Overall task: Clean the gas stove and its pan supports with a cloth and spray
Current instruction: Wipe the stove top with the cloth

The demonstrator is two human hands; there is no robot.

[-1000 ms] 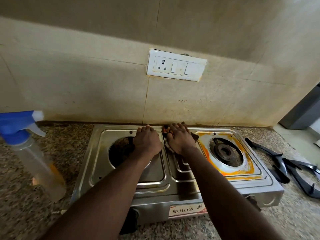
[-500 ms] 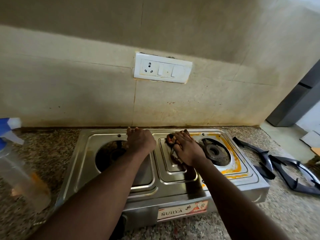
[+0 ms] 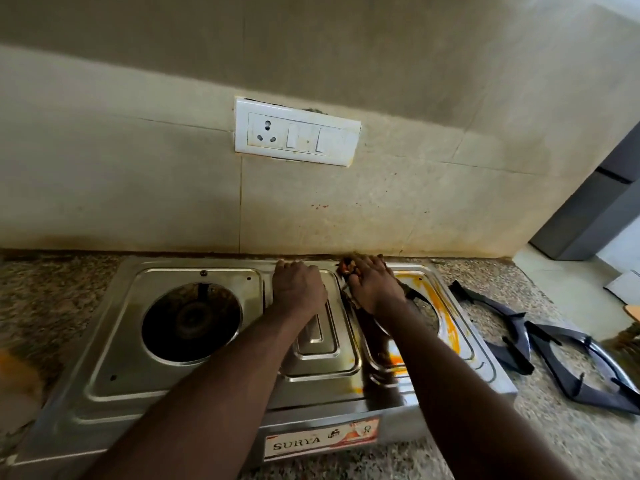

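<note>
A speckled brown granite tabletop [image 3: 59, 292] carries a two-burner stainless steel gas stove [image 3: 114, 386] set against a beige tiled wall [image 3: 114, 188]. At about nine o'clock on the stove top sits the left burner [image 3: 191, 321], a dark round opening in its pressed steel surround. At twelve o'clock above the stove a white switch-and-socket plate [image 3: 296, 132] is fixed to the wall.

The left hand [image 3: 298, 289] lies palm down on the raised centre panel of the stove, near its back edge, fingers bent and holding nothing that shows. Just beside it, the right hand [image 3: 375, 287] presses a crumpled brown stained cloth [image 3: 347, 265] onto the back rim of the stove at about one o'clock, fingers curled over the cloth. Under the right wrist the right burner's surround [image 3: 450, 327] is streaked with orange residue.

At three o'clock, off the stove and on the tabletop, lie two black metal pan supports [image 3: 585, 362], one partly overlapping the other.
</note>
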